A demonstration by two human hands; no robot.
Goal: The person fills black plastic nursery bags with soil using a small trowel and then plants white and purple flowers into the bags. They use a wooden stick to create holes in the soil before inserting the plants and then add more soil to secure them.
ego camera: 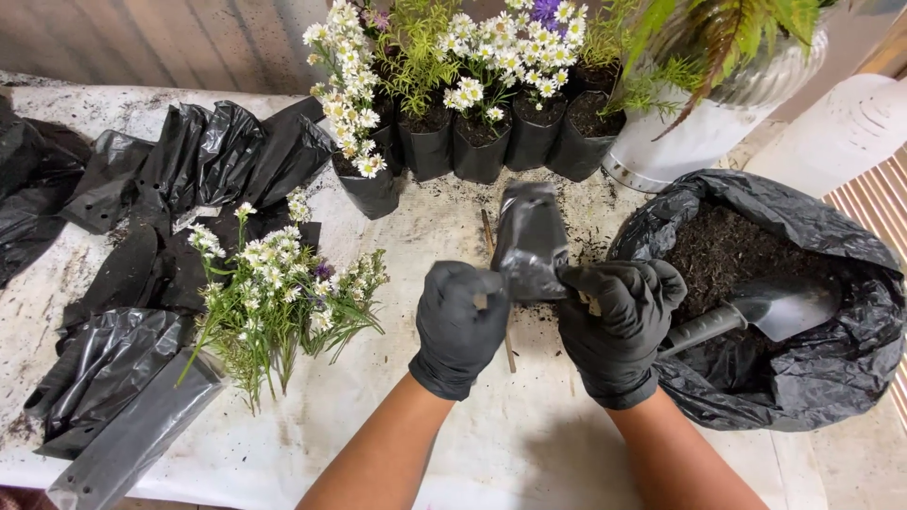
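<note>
Black nursery bag (529,241) between both gloved hands, left hand (460,326) and right hand (619,326) grip closed on its lower edge

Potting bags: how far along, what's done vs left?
Done: a row of filled bags with flowers stands at the back. In hand: left hand and right hand hold one empty black bag at its mouth. Left: loose flower stems, empty bags, soil sack with trowel.

Black gloves on left hand (460,324) and right hand (619,326); forearms bare.
</note>
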